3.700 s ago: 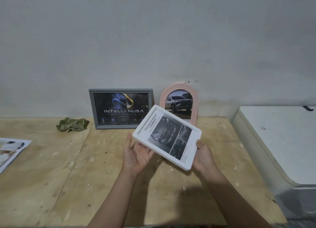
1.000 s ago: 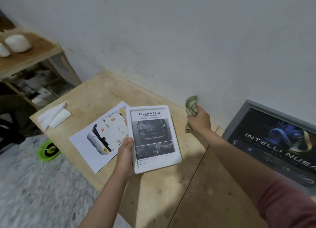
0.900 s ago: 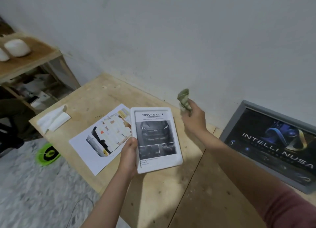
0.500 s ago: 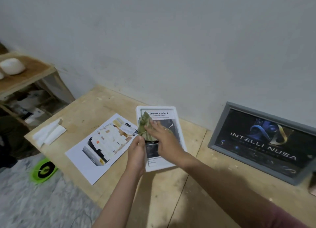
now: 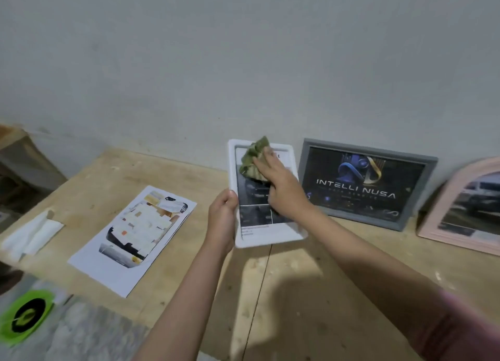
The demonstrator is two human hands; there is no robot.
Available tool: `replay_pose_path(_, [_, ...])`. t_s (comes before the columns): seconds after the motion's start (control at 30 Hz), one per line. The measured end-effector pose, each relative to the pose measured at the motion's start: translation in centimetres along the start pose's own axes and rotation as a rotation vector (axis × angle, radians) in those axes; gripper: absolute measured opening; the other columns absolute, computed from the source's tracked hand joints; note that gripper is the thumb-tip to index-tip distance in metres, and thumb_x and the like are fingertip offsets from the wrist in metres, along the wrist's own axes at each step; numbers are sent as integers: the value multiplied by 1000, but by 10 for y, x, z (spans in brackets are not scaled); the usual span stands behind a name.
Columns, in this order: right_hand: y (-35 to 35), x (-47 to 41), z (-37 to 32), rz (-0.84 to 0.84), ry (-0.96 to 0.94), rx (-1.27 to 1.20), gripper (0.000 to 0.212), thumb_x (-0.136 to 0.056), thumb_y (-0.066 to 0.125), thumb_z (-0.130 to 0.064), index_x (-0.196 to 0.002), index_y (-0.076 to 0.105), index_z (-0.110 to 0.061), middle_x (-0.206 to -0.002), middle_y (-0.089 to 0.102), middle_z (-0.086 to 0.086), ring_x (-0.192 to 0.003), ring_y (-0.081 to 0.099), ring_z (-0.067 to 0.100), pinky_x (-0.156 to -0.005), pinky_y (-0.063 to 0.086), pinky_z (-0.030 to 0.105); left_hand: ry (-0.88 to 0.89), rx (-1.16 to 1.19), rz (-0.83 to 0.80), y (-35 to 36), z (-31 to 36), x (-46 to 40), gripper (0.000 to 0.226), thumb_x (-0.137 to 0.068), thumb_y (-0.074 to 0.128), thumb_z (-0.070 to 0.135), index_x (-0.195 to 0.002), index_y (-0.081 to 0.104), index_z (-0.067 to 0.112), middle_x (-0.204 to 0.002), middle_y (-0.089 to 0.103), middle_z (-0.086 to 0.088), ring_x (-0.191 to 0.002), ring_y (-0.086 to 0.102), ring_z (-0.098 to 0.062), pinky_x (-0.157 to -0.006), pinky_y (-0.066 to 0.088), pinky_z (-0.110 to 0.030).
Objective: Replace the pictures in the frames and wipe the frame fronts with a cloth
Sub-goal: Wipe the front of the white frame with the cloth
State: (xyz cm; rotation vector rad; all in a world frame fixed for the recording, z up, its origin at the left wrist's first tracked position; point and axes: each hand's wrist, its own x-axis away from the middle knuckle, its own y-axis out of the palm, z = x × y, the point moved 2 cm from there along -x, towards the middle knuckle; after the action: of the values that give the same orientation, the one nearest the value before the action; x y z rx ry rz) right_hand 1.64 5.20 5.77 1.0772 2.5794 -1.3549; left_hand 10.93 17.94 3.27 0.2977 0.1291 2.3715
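Wooden table (image 5: 311,293) along the wall, white frame (image 5: 266,240) held tilted above it, left hand (image 5: 223,220) gripping its left edge, right hand (image 5: 281,191) flat-fingered, pressing green cloth (image 5: 251,163) onto the glass, covering most of the picture, pink arched frame (image 5: 460,211) cut off at right.

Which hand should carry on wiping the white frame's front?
Right. The right hand already presses the green cloth on the white frame, while the left hand grips the frame's left edge to steady it.
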Motion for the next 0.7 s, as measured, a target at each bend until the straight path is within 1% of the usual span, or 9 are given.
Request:
replay_pose_path(0.1, [14,39,-18,-19,-105,63,75,-66,32,9,-136,48,-9,-153,26,10,-143,19,32,-113,24,55,7,58,-26,12,10,13,16,-79,55,18,-69,50,7,-80,48,-10,-79,44,-22,-75,38,-39])
replay_pose_path(0.23, [16,102,-19,-152,-226,156,63,-71,26,-9,-123,62,-10,-145,41,12,-134,37,38,-108,31,47,45,73,8,14,20,21,43,-90,40,-2,-54,36,21,-56,34,4,-55,33,-11,-53,29,-26])
replay_pose_path(0.3, [5,124,-15,-244,-253,228,63,-68,35,2,-122,64,-15,-142,46,10,-117,51,39,-94,48,50,59,59,12,13,20,25,39,-90,42,0,-57,38,20,-62,34,-7,-60,34,-16,-58,31,-29])
replay_pose_path(0.37, [-19,134,-11,-257,-237,319,56,-69,43,2,-114,69,-18,-134,56,9,-99,58,36,-77,54,49,36,36,-5,12,16,31,30,-89,44,4,-62,45,18,-74,40,-11,-71,38,-22,-69,36,-38])
replay_pose_path(0.43, [-55,131,-11,-60,-164,333,45,-76,38,-10,-104,74,-14,-119,65,13,-89,62,38,-73,55,49,17,12,-14,9,10,36,25,-88,45,9,-66,54,15,-78,47,-11,-76,43,-22,-74,40,-40])
replay_pose_path(0.5, [-88,120,-15,198,-87,312,51,-76,32,-14,-107,72,-8,-121,62,19,-94,60,42,-86,51,47,31,-10,-75,11,7,46,21,-89,46,10,-73,57,6,-78,49,-11,-75,45,-21,-74,41,-37])
replay_pose_path(0.57, [-102,104,-20,315,-107,384,54,-75,34,-4,-120,64,-4,-134,52,23,-107,55,44,-98,41,39,49,-62,-142,17,6,58,22,-94,43,7,-76,54,1,-74,49,-10,-70,46,-17,-67,40,-30])
replay_pose_path(0.63, [-99,91,-17,201,-123,510,70,-68,46,14,-134,51,-7,-146,37,22,-127,41,47,-103,35,52,60,-60,-187,26,3,71,24,-95,42,5,-72,51,4,-70,44,-9,-67,41,-17,-64,36,-29])
replay_pose_path(0.7, [-93,92,-2,84,-100,604,87,-62,53,23,-141,40,-11,-152,25,19,-136,26,48,-97,33,68,61,-41,-191,30,0,81,25,-93,42,4,-68,46,6,-71,36,-9,-69,33,-19,-67,29,-31])
